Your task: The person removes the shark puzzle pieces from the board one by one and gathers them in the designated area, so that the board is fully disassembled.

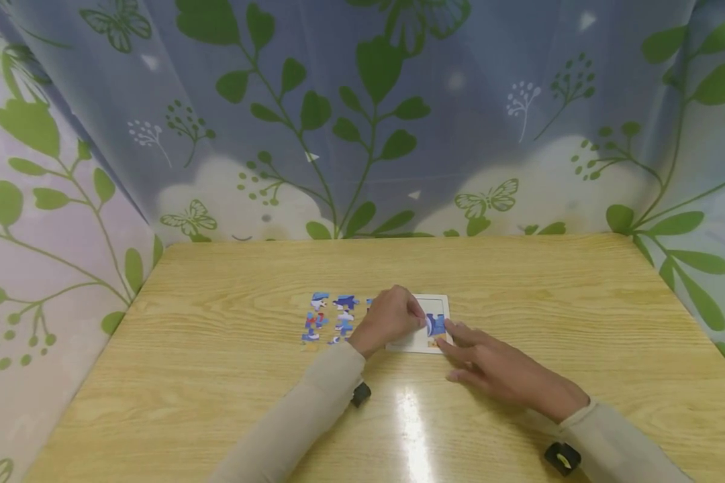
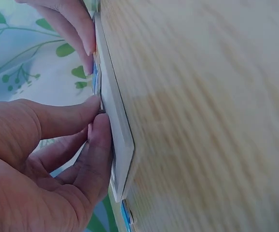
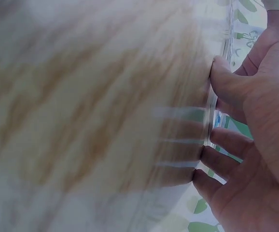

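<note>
A white puzzle board (image 1: 419, 345) lies flat on the table, with blue and sandy jigsaw pieces (image 1: 438, 325) in its right part. My left hand (image 1: 389, 318) reaches over the board from the left. Its thumb and forefinger pinch a jigsaw piece at the edge of the fitted ones; the fingertips mostly hide it. In the left wrist view this left hand (image 2: 57, 145) is close against the board's surface (image 2: 122, 150). My right hand (image 1: 498, 369) lies at the board's right edge, fingers extended, some tips touching the fitted pieces.
Several loose jigsaw pieces (image 1: 344, 325) in blue, white and red lie in rows left of the board, partly behind the left hand. The wooden table (image 1: 217, 402) ends at a leaf-patterned curtain (image 1: 338, 134) behind and at the sides.
</note>
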